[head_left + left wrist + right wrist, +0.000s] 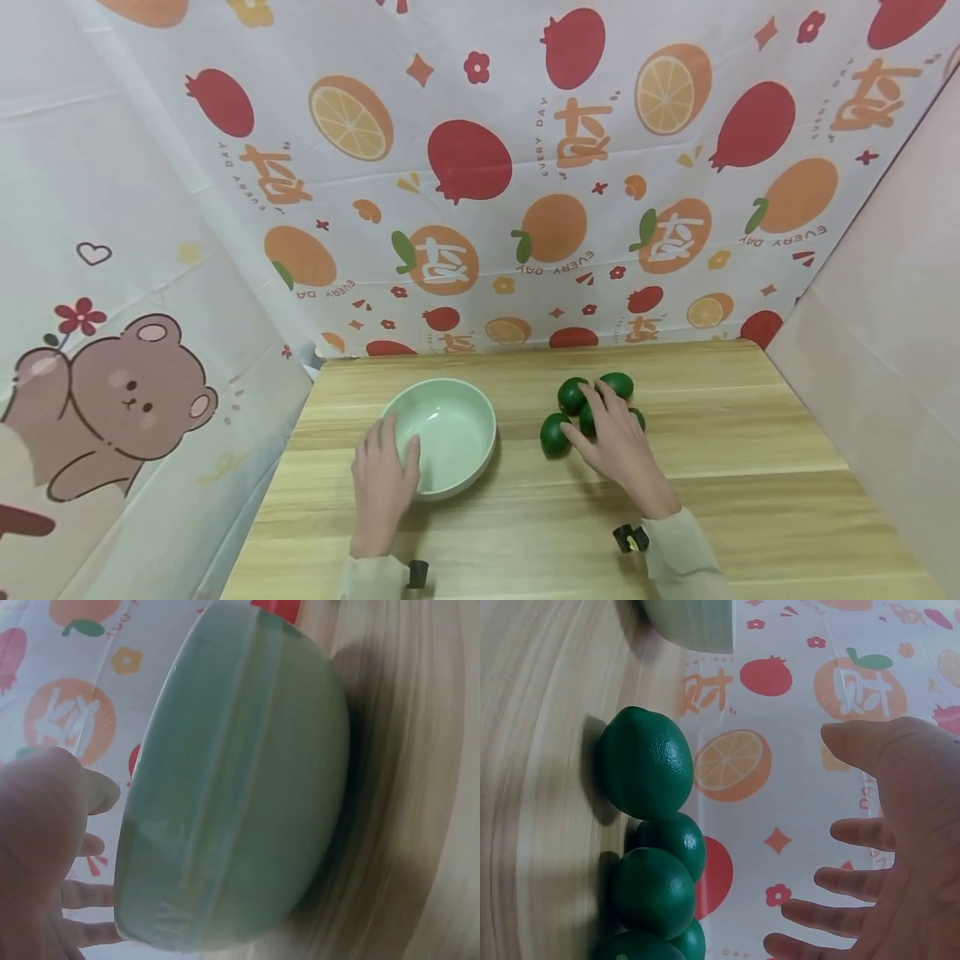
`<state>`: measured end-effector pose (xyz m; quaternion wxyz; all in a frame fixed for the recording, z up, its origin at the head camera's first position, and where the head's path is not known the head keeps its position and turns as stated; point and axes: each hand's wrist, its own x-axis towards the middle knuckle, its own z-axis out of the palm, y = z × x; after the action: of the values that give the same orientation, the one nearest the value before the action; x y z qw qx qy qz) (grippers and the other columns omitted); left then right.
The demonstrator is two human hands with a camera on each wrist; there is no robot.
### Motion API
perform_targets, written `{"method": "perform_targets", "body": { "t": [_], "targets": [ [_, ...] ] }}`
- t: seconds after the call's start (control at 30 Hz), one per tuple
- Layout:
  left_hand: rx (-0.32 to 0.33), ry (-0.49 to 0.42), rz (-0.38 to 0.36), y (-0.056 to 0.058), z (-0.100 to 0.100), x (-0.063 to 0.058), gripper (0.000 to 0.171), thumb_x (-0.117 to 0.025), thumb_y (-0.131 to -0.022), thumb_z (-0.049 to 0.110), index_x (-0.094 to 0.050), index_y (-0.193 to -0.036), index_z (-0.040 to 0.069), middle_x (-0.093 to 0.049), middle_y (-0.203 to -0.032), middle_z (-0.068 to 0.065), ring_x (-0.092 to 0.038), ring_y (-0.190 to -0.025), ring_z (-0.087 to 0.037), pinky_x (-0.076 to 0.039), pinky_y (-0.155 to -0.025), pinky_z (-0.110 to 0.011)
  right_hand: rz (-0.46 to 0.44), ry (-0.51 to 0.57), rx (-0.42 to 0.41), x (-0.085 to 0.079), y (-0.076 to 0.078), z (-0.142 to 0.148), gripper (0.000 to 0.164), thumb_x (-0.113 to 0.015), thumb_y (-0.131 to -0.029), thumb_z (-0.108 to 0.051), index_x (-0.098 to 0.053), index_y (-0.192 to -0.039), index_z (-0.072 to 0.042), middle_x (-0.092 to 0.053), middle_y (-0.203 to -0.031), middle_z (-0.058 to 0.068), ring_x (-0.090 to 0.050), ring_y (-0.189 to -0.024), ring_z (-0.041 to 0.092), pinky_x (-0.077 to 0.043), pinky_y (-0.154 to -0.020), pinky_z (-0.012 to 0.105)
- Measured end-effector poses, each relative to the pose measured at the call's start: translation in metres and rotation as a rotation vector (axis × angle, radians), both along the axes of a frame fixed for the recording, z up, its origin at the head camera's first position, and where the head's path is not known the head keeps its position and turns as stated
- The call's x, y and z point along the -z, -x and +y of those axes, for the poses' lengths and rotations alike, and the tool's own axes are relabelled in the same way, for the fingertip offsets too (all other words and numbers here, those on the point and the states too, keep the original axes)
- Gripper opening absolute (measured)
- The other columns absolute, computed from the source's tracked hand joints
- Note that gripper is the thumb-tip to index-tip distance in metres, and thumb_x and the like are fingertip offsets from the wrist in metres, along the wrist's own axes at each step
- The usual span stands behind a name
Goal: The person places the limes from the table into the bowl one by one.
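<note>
A pale green bowl (453, 437) stands upright on the wooden table, left of centre. My left hand (381, 475) is at its left rim, fingers loosely extended over the edge; the left wrist view shows thumb and fingers beside the rim of the bowl (240, 780), not curled round it. To the bowl's right lie several dark green limes in a cluster, the nearest lime (555, 435) at the front left. Over this cluster hovers my right hand (618, 437), fingers spread and partly hiding the limes. In the right wrist view, that hand (907, 855) is apart from the front lime (646, 763) and holds nothing.
The wooden table (525, 533) runs back to a fruit-printed cloth wall (487, 233). A cloth with a bear print (135, 392) hangs on the left, and a plain pale wall (885, 333) on the right. Small black devices sit at both wrists.
</note>
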<state>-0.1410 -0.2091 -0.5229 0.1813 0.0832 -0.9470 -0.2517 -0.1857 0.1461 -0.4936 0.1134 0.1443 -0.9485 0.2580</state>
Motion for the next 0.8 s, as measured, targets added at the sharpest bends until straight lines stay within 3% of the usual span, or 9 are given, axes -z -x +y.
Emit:
{"method": "perform_targets", "body": {
  "t": [0.27, 0.57, 0.8],
  "targets": [
    [-0.004, -0.12, -0.116, 0.002, -0.012, 0.001, 0.061, -0.047, -0.106, 0.036, -0.032, -0.156, 0.005, -0.034, -0.158, -0.029, -0.037, -0.142, -0.05, -0.039, -0.113, -0.07, 0.02, -0.047, -0.056, 0.0, 0.008, -0.002, 0.07, -0.069, -0.095, -0.045, -0.046, -0.15, -0.009, -0.043, -0.156, 0.025, -0.052, -0.134, 0.047, -0.055, -0.096, 0.065],
    [0.007, -0.252, -0.205, 0.004, -0.019, 0.01, 0.063, -0.041, -0.108, 0.034, -0.017, -0.162, 0.011, -0.027, -0.163, -0.026, -0.033, -0.148, -0.047, -0.034, -0.119, -0.066, -0.048, -0.078, -0.101, 0.006, 0.014, -0.002, 0.07, -0.069, -0.095, -0.045, -0.044, -0.151, -0.01, -0.044, -0.155, 0.025, -0.059, -0.128, 0.045, -0.059, -0.091, 0.058],
    [-0.004, -0.322, -0.207, 0.007, -0.022, 0.013, 0.065, -0.04, -0.108, 0.03, -0.011, -0.164, 0.011, -0.023, -0.165, -0.027, -0.029, -0.15, -0.049, -0.03, -0.121, -0.067, -0.078, -0.079, -0.124, 0.009, 0.016, -0.002, 0.07, -0.07, -0.095, -0.044, -0.045, -0.151, -0.009, -0.045, -0.154, 0.024, -0.061, -0.124, 0.044, -0.061, -0.084, 0.055]
  ]
}}
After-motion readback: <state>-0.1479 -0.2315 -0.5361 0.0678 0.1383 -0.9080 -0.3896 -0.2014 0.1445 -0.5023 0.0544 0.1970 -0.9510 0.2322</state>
